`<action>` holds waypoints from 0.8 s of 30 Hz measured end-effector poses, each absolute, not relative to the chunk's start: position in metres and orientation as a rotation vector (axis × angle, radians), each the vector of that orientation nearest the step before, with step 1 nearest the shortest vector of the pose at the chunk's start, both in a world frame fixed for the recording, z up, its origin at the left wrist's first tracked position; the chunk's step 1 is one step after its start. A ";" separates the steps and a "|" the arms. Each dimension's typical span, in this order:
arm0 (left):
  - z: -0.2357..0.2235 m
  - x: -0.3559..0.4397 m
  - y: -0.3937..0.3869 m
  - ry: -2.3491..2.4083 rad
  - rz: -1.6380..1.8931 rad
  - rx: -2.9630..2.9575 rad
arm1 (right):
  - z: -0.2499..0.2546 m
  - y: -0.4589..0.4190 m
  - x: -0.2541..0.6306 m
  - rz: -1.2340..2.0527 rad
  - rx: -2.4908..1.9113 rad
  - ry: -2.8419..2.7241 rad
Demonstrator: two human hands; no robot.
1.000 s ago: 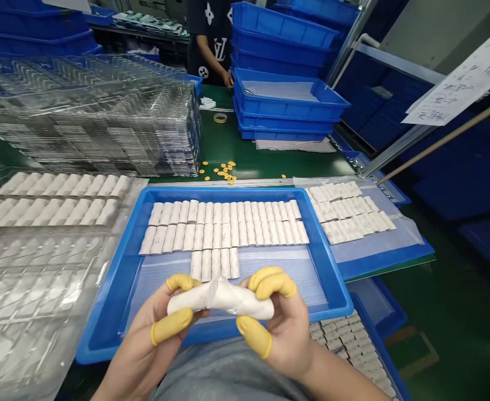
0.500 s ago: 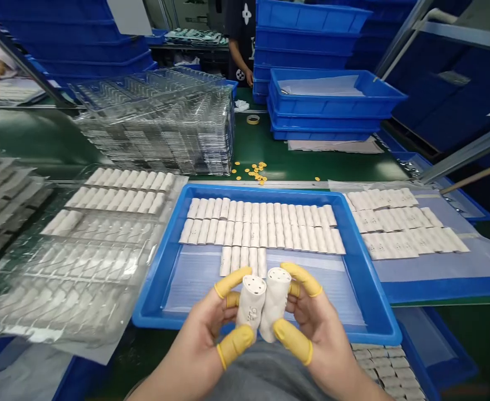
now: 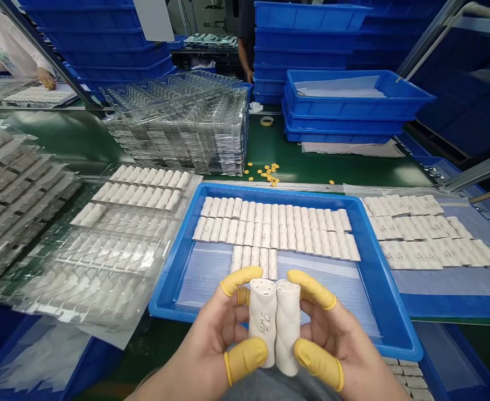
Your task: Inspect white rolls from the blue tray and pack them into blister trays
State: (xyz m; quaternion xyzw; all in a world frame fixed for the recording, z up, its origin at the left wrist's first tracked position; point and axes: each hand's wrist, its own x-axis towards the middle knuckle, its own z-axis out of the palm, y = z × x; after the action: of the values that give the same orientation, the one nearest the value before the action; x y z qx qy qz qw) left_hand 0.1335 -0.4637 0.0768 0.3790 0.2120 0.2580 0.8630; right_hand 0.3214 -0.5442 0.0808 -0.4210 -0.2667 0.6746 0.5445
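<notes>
My left hand [image 3: 232, 328] grips a white cylinder [image 3: 263, 323] between thumb and fingers; holes dot its top end and dark marks run down its side. A second white cylinder [image 3: 287, 328], with a twisted-looking surface, is pinched in my right hand [image 3: 322, 328]. The two stand upright side by side, touching, above the near edge of a blue tray [image 3: 395, 312]. Yellow finger cots cover the thumb and some fingertips of both hands. Inside the tray, rows of similar white cylinders [image 3: 270, 234] lie on a pale liner [image 3: 324, 289].
Clear plastic trays with white cylinders [image 3: 145, 189] lie at left, below a tall stack of clear trays [image 3: 186, 139]. More cylinders [image 3: 429, 228] rest on a sheet at right. Yellow discs [image 3: 270, 171], a tape roll [image 3: 266, 121] and blue bins [image 3: 353, 106] sit behind. Other people work beyond.
Both cylinders have come lower and stand straighter, pressed side by side, with less of their top ends showing. The whole view has shifted, so the bench appears further right.
</notes>
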 end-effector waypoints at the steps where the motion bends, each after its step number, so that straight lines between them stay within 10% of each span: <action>1: 0.075 0.132 -0.463 0.457 0.542 0.815 | 0.082 -0.544 0.321 1.595 -1.009 -0.632; 24: 0.078 0.130 -0.464 0.437 0.535 0.762 | 0.088 -0.539 0.312 1.580 -0.995 -0.585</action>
State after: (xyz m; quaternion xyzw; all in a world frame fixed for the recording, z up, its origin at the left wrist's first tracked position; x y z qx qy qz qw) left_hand 0.1303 -0.4639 0.0776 0.3646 0.2092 0.2561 0.8705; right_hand 0.3121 -0.5395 0.0876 -0.4218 -0.2480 0.6699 0.5584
